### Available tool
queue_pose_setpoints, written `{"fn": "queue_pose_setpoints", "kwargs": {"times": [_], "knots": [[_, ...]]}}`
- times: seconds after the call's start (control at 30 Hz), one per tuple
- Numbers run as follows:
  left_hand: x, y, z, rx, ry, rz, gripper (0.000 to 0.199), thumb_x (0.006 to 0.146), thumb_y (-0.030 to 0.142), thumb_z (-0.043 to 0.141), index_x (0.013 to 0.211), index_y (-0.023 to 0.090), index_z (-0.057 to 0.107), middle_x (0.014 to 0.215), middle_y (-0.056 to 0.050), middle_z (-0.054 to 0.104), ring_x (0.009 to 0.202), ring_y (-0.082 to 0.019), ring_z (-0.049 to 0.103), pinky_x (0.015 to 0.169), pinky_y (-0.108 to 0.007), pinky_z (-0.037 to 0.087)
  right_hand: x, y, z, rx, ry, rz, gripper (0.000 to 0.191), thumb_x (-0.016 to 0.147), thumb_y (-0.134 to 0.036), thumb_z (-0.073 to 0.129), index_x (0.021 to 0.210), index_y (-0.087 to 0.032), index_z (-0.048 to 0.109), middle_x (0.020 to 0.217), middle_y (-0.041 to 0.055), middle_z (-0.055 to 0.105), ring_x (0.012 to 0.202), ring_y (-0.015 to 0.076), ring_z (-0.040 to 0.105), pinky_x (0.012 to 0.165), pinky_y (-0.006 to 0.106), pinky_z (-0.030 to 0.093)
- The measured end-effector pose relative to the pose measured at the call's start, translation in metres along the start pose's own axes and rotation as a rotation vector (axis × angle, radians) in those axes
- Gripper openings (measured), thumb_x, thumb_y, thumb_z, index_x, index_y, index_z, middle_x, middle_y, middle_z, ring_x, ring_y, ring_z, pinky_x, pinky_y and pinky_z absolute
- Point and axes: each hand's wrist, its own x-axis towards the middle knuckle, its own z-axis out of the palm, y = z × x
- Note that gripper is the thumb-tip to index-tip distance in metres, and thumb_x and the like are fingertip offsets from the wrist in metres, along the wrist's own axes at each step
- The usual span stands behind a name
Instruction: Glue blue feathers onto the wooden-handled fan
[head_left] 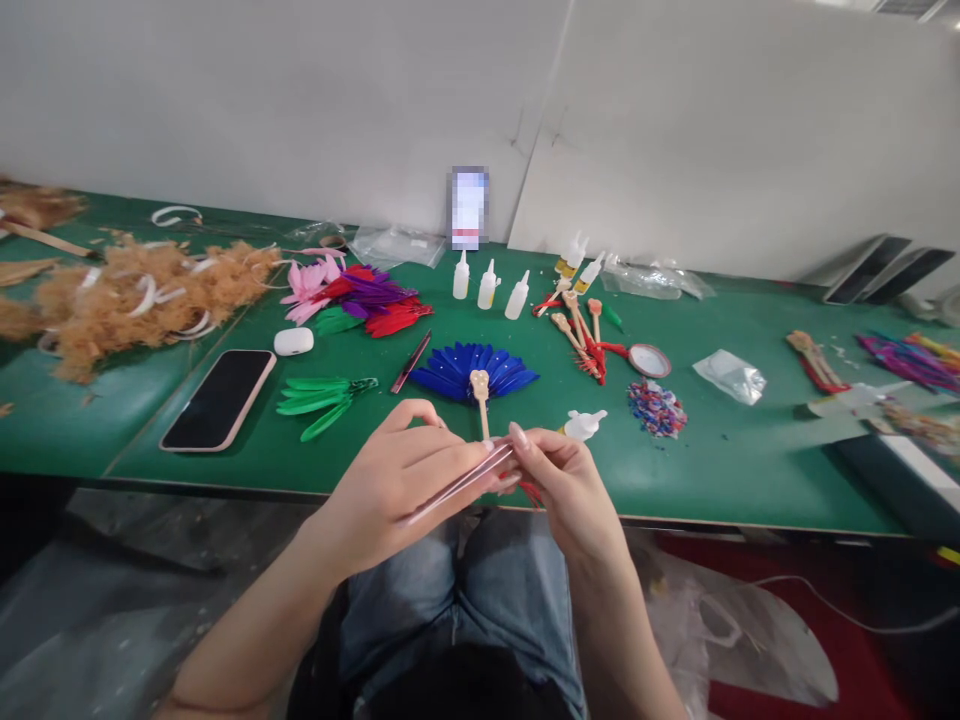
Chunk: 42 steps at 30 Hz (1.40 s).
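Note:
Above the table's front edge, my left hand [405,480] is closed around pink metallic tweezers [457,485], which point up to the right. The thumb and fingers of my right hand [566,475] pinch together at the tweezers' tips; anything small between them is hidden. Just beyond my hands lies a fan of blue feathers [457,372] with a pale wooden stick [481,388] at its middle, its head shaped like a paw. Below my right fingers some red strands [531,492] show. A white glue bottle [583,425] lies close to my right hand.
Green feathers [319,398], a second pair of tweezers [412,362] and a phone [219,400] lie left. Several small glue bottles [487,287] stand behind the fan. Right are wooden sticks with red feathers [589,340], coloured bits [657,408] and a plastic bag [731,376].

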Motion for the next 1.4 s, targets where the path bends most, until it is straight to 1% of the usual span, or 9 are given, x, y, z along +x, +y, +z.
{"fn": "queue_pose_setpoints", "kwargs": {"times": [0.13,0.27,0.4,0.5,0.63,0.8,1.1,1.23,1.4], "knots": [[0.002,0.001,-0.002,0.019,-0.036,0.018,0.014,0.087,0.017,0.053,0.097,0.021,0.061,0.081,0.0,0.07,0.065,-0.011,0.06,0.071,-0.029,0.041,0.0,-0.001,-0.003,-0.02,-0.034,0.005,0.025,0.075,-0.043,0.07,0.068,-0.019,0.074,0.065,0.0033,0.071,0.054,0.0106,0.062,0.052,0.02,0.05],[0.004,0.003,-0.005,0.062,-0.072,0.055,0.012,0.088,0.016,0.052,0.096,0.019,0.06,0.074,0.0,0.068,0.061,-0.01,0.056,0.068,-0.03,0.038,0.0,-0.003,-0.007,-0.042,-0.084,0.009,0.023,0.076,-0.04,0.069,0.067,-0.019,0.073,0.063,0.002,0.07,0.054,0.0099,0.062,0.051,0.018,0.048],[0.008,0.004,-0.008,0.115,-0.127,0.066,0.014,0.091,0.02,0.048,0.087,0.02,0.061,0.066,0.001,0.064,0.058,-0.01,0.05,0.064,-0.03,0.035,0.001,-0.005,-0.009,-0.1,-0.106,0.026,0.024,0.077,-0.039,0.068,0.066,-0.018,0.073,0.062,0.0024,0.07,0.053,0.0094,0.061,0.05,0.018,0.048],[0.01,0.004,-0.01,0.142,-0.17,0.102,0.017,0.092,0.019,0.046,0.082,0.019,0.061,0.065,0.001,0.062,0.057,-0.011,0.047,0.063,-0.03,0.034,0.001,-0.004,-0.011,-0.124,-0.129,0.049,0.024,0.078,-0.039,0.068,0.067,-0.018,0.073,0.062,0.0024,0.07,0.054,0.0095,0.062,0.051,0.018,0.049],[0.01,0.003,-0.011,0.126,-0.184,0.153,0.013,0.09,0.014,0.048,0.085,0.018,0.059,0.066,0.001,0.062,0.058,-0.01,0.049,0.063,-0.029,0.034,0.001,-0.003,-0.012,-0.134,-0.151,0.077,0.023,0.078,-0.039,0.068,0.069,-0.019,0.073,0.063,0.0021,0.07,0.056,0.0102,0.064,0.053,0.019,0.05],[0.007,0.002,-0.01,0.123,-0.204,0.155,0.013,0.09,0.012,0.046,0.089,0.017,0.058,0.068,0.001,0.063,0.059,-0.01,0.049,0.065,-0.03,0.034,0.002,-0.003,-0.012,-0.125,-0.158,0.096,0.024,0.077,-0.039,0.069,0.069,-0.018,0.073,0.062,0.002,0.069,0.055,0.0098,0.063,0.053,0.018,0.05],[0.003,0.001,-0.008,0.071,-0.092,0.141,0.01,0.088,0.011,0.05,0.088,0.017,0.058,0.066,0.001,0.063,0.057,-0.01,0.048,0.062,-0.03,0.034,0.001,-0.003,-0.009,-0.052,-0.188,0.144,0.024,0.08,-0.04,0.067,0.07,-0.019,0.073,0.063,0.0015,0.069,0.057,0.0086,0.064,0.055,0.016,0.051],[0.001,-0.001,-0.006,-0.035,-0.025,0.072,0.011,0.086,0.012,0.053,0.085,0.02,0.061,0.064,0.002,0.062,0.055,-0.01,0.049,0.061,-0.028,0.035,0.001,-0.005,-0.007,-0.012,-0.205,0.142,0.023,0.081,-0.039,0.066,0.072,-0.018,0.072,0.065,0.0017,0.07,0.057,0.0082,0.064,0.056,0.016,0.051],[-0.004,-0.007,-0.003,-0.231,0.01,-0.062,0.012,0.082,0.015,0.06,0.087,0.023,0.067,0.065,0.001,0.064,0.056,-0.01,0.052,0.061,-0.028,0.036,0.002,-0.008,-0.003,-0.052,-0.173,0.068,0.024,0.081,-0.038,0.066,0.07,-0.017,0.071,0.064,0.0019,0.07,0.057,0.0084,0.063,0.058,0.017,0.051]]}}
